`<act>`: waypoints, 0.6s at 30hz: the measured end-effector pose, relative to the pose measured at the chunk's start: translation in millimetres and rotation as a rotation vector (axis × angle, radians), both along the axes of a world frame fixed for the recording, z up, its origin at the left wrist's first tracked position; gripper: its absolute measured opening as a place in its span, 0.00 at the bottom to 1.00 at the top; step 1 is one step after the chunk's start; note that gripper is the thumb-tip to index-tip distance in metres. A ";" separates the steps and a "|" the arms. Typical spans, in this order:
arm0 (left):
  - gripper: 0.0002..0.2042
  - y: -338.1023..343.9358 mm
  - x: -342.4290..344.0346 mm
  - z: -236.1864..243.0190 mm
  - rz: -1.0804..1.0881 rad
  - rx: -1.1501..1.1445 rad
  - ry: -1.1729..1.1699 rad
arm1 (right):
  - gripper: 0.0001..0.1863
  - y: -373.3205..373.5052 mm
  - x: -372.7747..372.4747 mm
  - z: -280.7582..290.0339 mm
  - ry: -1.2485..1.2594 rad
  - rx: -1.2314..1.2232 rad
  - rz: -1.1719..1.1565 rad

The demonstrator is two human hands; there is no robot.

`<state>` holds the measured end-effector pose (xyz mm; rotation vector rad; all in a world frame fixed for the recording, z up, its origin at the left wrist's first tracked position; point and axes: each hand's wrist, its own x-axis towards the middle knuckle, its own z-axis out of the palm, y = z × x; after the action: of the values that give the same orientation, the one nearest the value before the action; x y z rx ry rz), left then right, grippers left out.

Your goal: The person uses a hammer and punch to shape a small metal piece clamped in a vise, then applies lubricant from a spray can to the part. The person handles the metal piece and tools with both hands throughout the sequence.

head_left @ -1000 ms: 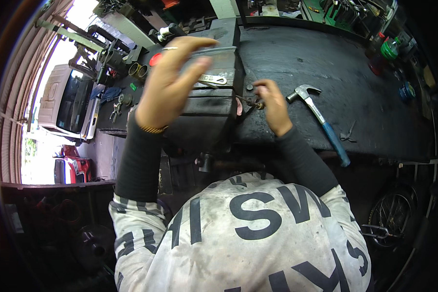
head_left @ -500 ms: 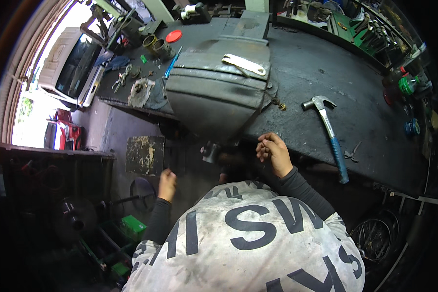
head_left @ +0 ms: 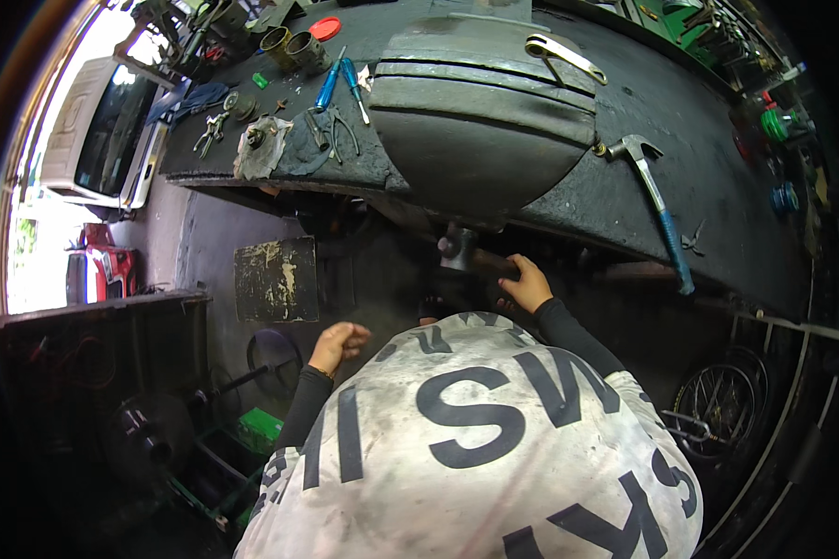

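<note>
A big dark bench vise [head_left: 480,121] sits at the front edge of a black workbench [head_left: 615,200]. Under its rounded front a rusty handle bar [head_left: 480,261] with a round knob sticks out. My right hand [head_left: 527,282] is closed around that bar, below the bench edge. My left hand [head_left: 338,345] hangs lower, left of my chest, with its fingers curled into a loose fist and nothing in it. A pale flat wrench [head_left: 564,56] lies on top of the vise.
A blue-handled claw hammer [head_left: 659,205] lies on the bench right of the vise. Screwdrivers, pliers [head_left: 331,126], a rag and metal rings clutter the bench's left end. A rusty plate [head_left: 275,278] leans below. A wheel [head_left: 718,415] stands at the lower right.
Both hands have dropped from the top of the vise to below the bench edge. My right hand has closed on the vise handle. The left hand has risen slightly and curled.
</note>
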<state>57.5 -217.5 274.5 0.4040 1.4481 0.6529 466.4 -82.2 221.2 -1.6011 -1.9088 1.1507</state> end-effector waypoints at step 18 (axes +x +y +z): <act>0.16 2.3 -142.4 -96.1 -0.829 0.260 0.530 | 0.10 -32.3 1.0 27.5 -0.539 0.303 -0.710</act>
<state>-84.9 -215.2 178.4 1.3688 1.5061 0.0430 467.4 -114.5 248.7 -2.2671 -1.4456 0.1403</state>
